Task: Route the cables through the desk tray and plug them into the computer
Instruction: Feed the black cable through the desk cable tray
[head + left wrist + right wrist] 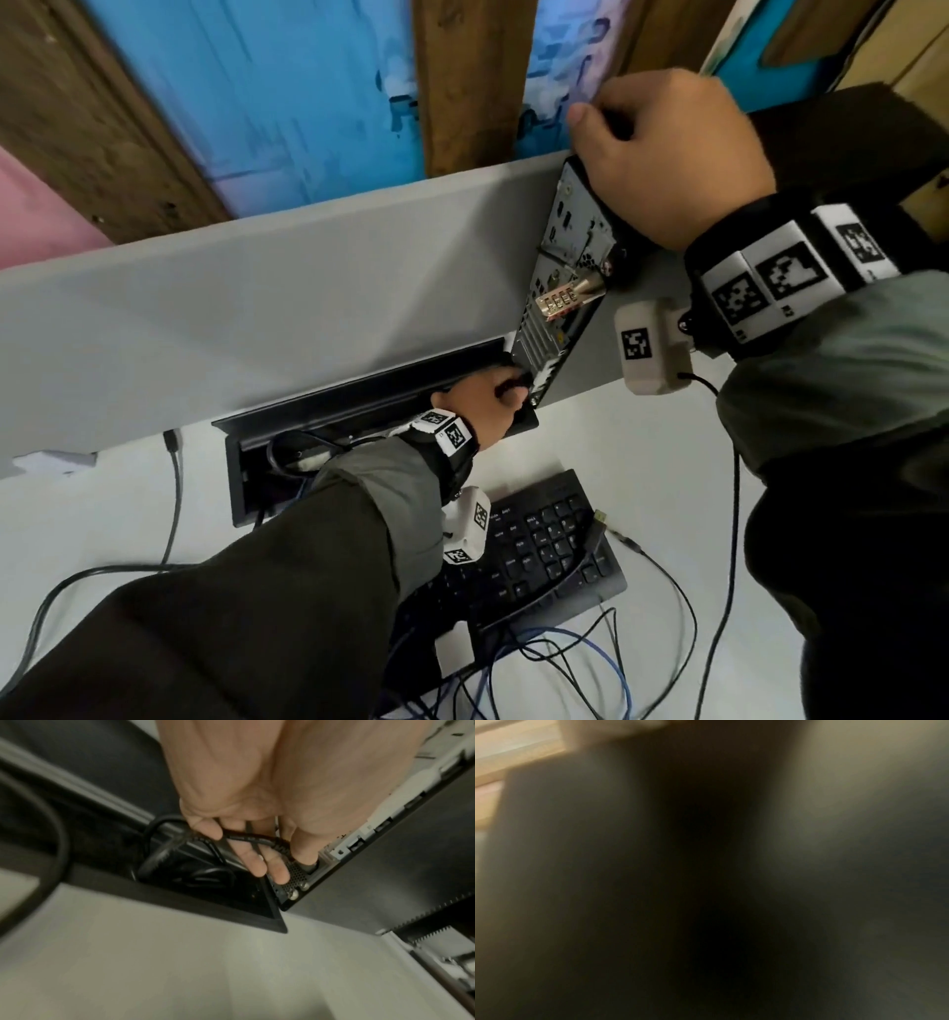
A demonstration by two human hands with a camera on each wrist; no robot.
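Note:
A black desktop computer (pixel 565 267) stands on the desk with its rear panel turned toward me. My right hand (pixel 662 154) grips its top corner. At the bottom of the rear panel (pixel 342 845), my left hand (pixel 488 406) holds a black cable (pixel 252 837) by its plug end. The cable rises out of the open black desk tray (pixel 328 406), which holds more coiled cables (pixel 195 876). The right wrist view is dark and blurred and shows no fingers.
A black keyboard (pixel 544 555) lies near me with a loose USB plug (pixel 598 519) on it. Black and blue cables (pixel 554 663) tangle in front. A grey partition (pixel 257 298) backs the desk. A combination lock (pixel 560 300) hangs on the computer's rear.

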